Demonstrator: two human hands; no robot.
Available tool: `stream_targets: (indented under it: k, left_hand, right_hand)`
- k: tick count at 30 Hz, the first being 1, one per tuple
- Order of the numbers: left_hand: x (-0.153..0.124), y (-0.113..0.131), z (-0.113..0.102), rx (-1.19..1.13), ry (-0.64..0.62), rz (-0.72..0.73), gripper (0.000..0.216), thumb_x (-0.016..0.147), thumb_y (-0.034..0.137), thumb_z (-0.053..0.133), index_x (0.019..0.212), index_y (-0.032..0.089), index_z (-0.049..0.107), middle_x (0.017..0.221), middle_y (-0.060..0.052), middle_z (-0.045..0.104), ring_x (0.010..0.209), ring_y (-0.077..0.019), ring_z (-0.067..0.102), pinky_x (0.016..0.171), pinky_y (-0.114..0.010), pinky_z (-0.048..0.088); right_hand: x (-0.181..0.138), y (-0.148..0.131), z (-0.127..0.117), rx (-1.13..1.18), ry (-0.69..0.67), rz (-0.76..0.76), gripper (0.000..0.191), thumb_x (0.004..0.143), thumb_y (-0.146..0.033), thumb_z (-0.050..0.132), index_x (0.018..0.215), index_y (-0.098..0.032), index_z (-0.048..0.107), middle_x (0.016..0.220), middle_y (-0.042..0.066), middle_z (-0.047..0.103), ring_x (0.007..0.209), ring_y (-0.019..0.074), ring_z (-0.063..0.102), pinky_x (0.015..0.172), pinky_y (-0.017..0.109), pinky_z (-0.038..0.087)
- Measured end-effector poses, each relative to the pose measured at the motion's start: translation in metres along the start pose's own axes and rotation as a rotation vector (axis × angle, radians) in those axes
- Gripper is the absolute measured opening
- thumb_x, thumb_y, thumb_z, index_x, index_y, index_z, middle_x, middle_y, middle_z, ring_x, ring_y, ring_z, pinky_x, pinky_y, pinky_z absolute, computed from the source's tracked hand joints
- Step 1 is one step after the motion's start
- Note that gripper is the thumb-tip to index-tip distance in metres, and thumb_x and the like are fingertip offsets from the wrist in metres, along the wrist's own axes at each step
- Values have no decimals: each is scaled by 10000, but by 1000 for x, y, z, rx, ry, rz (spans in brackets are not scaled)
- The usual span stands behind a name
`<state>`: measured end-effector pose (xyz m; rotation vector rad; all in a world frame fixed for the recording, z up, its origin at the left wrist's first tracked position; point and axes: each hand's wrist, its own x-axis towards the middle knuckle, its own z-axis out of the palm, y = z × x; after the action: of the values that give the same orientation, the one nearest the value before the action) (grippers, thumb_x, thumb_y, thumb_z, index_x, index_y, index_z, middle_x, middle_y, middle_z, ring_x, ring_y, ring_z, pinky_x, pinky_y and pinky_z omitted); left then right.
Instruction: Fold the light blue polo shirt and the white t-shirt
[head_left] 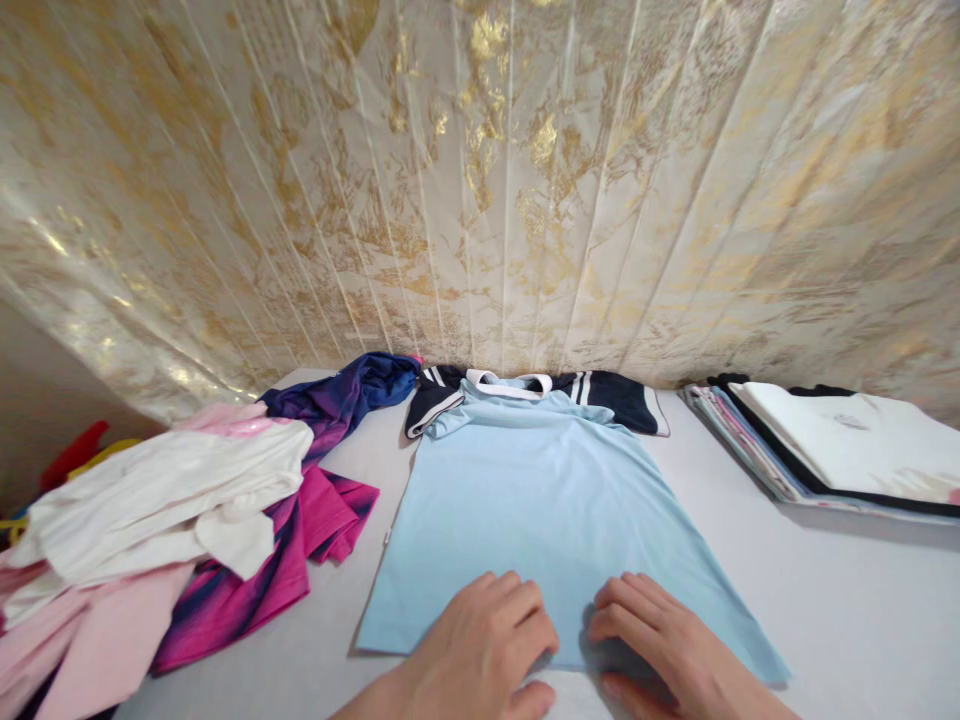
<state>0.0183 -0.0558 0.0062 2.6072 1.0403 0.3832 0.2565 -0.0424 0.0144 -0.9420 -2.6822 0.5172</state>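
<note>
The shirt (532, 510) lay spread near the middle of the worktop (847, 590), its white collar (510, 390) at the far end and its hem (574, 666) at the near edge. The left hand (491, 625) and the right hand (652, 635) were both over the hem, well inside its corners, fingers bent and thumbs parted from them; no cloth was seen between. Whether the fingertips pressed on the fabric could not be told. The shirt was judged light, soft and limp, not fragile, and likely to wrinkle or slide if pulled from one side; mild creases showed across the chest. The hem corners and the shoulders beside the collar were judged the best places to take hold. A small white tag (387, 537) projected from the left side seam; no writing on it could be read. A stack (795, 425) of folded clothes at right bore a grey print (855, 421) on top, also illegible. A loose pile (172, 490) of clothes lay at left. No brand was identified.
</note>
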Motion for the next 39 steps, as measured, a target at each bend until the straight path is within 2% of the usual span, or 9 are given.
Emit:
stream_targets:
  k: [2,6,11,13,16,21,24,32,39]
  left_hand:
    - [12,3,7,35,-3,8,231,783,296,741,874,205,549,917,32,613,818,-161,538,721,-283,377]
    - [21,6,9,48,4,21,114,842,192,656,830,194,543,888,31,614,801,-150,540,719,-280,374]
    - [20,6,11,57,59,15,243,784,309,739,840,197,530,874,25,607,772,-166,533,680,-300,370]
    - [21,6,13,49,66,28,200,811,269,710,846,201,526,880,29,606,769,-161,531,679,-300,368]
    - [22,5,16,36,75,48,129,849,186,645,822,203,520,859,36,598,760,-148,529,679,-294,365]
    - [22,6,18,29,111,34,197,794,252,717,818,198,529,846,36,594,751,-154,524,668,-301,367]
    - [22,6,19,36,138,48,172,794,204,703,811,194,531,832,36,588,739,-147,520,658,-296,362]
    - [24,5,21,-2,226,55,137,795,123,657,762,184,540,756,33,558,686,-131,498,629,-279,349]
    - [23,1,21,-13,139,126,176,767,186,718,766,196,542,795,38,583,724,-141,503,649,-284,353]
  right_hand:
    - [-2,3,1,2,-19,4,138,831,-102,547,915,-212,553,870,41,623,775,184,564,682,301,433]
    - [-6,9,5,6,4,-17,129,904,-104,461,913,-206,540,830,37,607,731,171,535,650,287,398]
    - [-4,6,0,8,-65,-21,133,878,-123,518,977,-205,551,892,49,620,771,184,541,660,293,394]
    - [-3,4,-2,0,-74,-18,132,867,-127,535,973,-203,555,893,48,621,765,184,539,659,294,394]
    - [-2,3,1,-17,-39,-21,108,855,-144,558,946,-202,555,863,43,615,739,183,533,650,295,389]
    - [-2,5,14,-34,43,-26,71,895,-135,522,894,-205,531,821,29,602,717,171,532,646,283,381]
    - [-2,7,19,-25,86,-29,90,940,-146,468,899,-206,520,813,24,593,709,163,523,645,278,375]
    - [-2,3,12,-20,54,-28,40,888,-169,531,905,-206,530,819,30,596,711,169,520,627,282,364]
    - [-4,9,13,9,99,-82,133,913,-116,486,817,-209,483,770,10,592,690,149,493,616,263,334]
